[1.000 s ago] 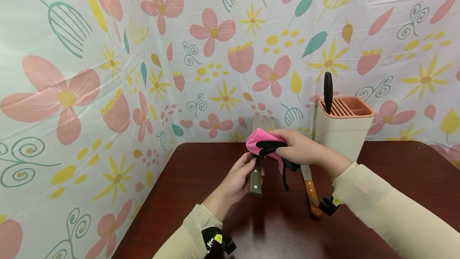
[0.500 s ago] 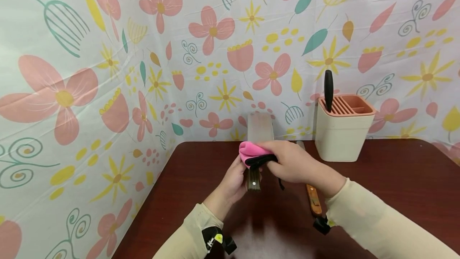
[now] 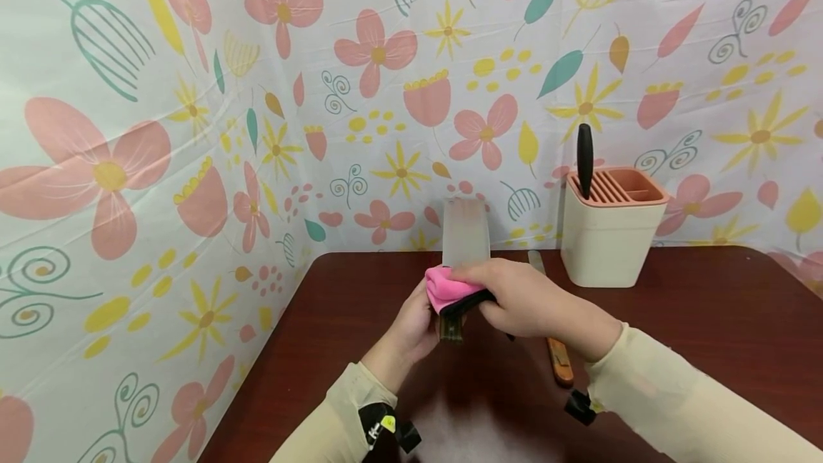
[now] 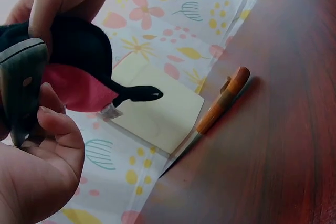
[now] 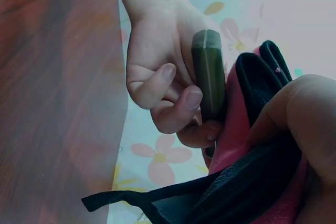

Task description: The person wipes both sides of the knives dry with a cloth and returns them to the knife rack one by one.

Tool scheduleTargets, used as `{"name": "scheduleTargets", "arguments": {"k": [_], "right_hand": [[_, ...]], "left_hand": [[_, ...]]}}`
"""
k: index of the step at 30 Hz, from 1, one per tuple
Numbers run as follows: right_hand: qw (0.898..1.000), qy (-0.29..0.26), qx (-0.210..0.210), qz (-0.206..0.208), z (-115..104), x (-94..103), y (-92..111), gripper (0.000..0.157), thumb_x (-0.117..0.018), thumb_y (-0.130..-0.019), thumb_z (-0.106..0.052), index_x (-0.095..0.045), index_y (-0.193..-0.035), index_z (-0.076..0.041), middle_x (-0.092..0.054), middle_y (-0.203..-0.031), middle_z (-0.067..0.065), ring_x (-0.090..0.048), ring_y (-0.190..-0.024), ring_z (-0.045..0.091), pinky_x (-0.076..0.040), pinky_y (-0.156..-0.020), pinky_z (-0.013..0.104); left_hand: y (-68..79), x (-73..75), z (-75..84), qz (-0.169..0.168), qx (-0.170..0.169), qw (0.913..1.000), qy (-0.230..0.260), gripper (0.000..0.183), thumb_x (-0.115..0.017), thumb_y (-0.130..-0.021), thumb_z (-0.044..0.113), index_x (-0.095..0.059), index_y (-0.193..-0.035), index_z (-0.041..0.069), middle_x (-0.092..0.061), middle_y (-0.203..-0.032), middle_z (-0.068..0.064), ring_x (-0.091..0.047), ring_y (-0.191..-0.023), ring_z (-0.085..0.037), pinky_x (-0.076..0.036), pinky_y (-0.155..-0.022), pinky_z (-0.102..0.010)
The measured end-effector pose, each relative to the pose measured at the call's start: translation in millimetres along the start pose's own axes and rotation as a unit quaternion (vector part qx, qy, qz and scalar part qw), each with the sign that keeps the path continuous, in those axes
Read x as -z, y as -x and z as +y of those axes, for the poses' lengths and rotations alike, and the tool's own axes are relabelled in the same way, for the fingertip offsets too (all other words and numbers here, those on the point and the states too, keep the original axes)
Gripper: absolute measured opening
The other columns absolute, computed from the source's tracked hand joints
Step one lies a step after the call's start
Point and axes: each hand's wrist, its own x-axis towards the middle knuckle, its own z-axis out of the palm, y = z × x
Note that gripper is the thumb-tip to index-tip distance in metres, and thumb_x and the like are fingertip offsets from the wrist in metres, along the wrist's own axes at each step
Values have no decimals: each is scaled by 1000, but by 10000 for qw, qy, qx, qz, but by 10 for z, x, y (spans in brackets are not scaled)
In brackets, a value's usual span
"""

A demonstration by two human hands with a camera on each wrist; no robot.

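I view remotely the left hand point(image 3: 411, 326) curled round the handle point(image 3: 451, 332) of a knife point(image 3: 466, 231) above the table point(image 3: 360, 284), the right hand point(image 3: 524, 299) pinching a cloth point(image 3: 446, 290) against it, where slipping cloth could cause a cut.

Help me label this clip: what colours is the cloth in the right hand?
Pink and black; the cloth shows best in the right wrist view.

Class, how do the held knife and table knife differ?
The held knife has a wide blade, the table knife a narrow one. The held knife's handle is dark; the table knife's is orange. The held knife is raised; the table knife is set down. Both blades point forward.
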Motion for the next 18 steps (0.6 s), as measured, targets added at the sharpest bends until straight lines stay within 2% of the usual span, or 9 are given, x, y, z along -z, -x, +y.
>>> {"name": "scheduleTargets", "arguments": {"k": [4,11,15,18], "right_hand": [[9996,59,276,-59,-20,11,55,55,-62,-80,3,-70,-129,-21,-72,-127,-4,-69,-117,17,-57,-96,44],[9983,100,548,-177,-107,29,143,56,-63,-77,4,-73,-126,-22,-73,-125,-7,-67,-120,13,-57,-99,41],[9968,146,767,-155,-168,24,193,55,-63,-74,4,-74,-123,-20,-74,-122,-10,-68,-119,12,-57,-99,40],[9951,154,979,-44,-207,15,222,51,-64,-73,4,-76,-118,-19,-75,-119,-12,-69,-116,13,-57,-98,39]], "left_hand": [[-6,-3,4,-177,-124,9997,-137,23,-35,-112,25,-49,-131,23,-65,-104,12,-66,-89,2,-55,-77,-15],[-16,22,-2,-436,-345,9973,-477,38,-41,-110,24,-44,-144,9,-64,-108,9,-62,-99,-3,-53,-87,-18],[-13,32,-2,-480,-287,9966,-610,45,-38,-111,26,-36,-150,3,-63,-109,6,-64,-96,-3,-54,-83,-18],[-17,38,-3,-427,-195,9965,-686,45,-36,-112,26,-34,-152,3,-64,-104,3,-65,-91,-4,-56,-78,-18]]}}
